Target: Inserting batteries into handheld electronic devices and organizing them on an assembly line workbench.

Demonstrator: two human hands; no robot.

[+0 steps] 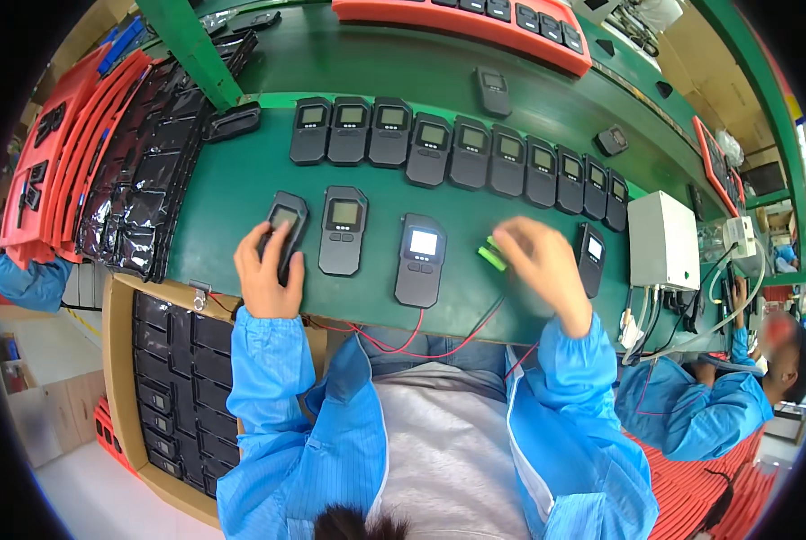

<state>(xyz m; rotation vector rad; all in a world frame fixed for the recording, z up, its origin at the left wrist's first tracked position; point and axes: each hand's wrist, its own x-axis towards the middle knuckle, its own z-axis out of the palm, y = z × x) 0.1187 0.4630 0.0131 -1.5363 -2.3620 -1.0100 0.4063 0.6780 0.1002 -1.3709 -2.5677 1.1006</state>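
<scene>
My left hand (271, 274) is closed around the lower part of a dark handheld meter (288, 210), which lies tilted on the green bench. Beside it lies a second meter (342, 231) with a grey screen. A third meter (420, 261) has a brightly lit screen, and a red wire runs from its lower end. My right hand (540, 261), slightly blurred, pinches a small bright green connector (492, 255) at its fingertips. Black and red wires hang below that connector. Right of this hand stands another meter (590, 259) with a lit screen.
Several meters (432, 148) stand in a row along the bench's back. A white box (662, 241) with cables is at the right. Stacked black trays (142, 162) and red foam trays (70, 153) fill the left. A co-worker's blue sleeve (691, 409) shows at right.
</scene>
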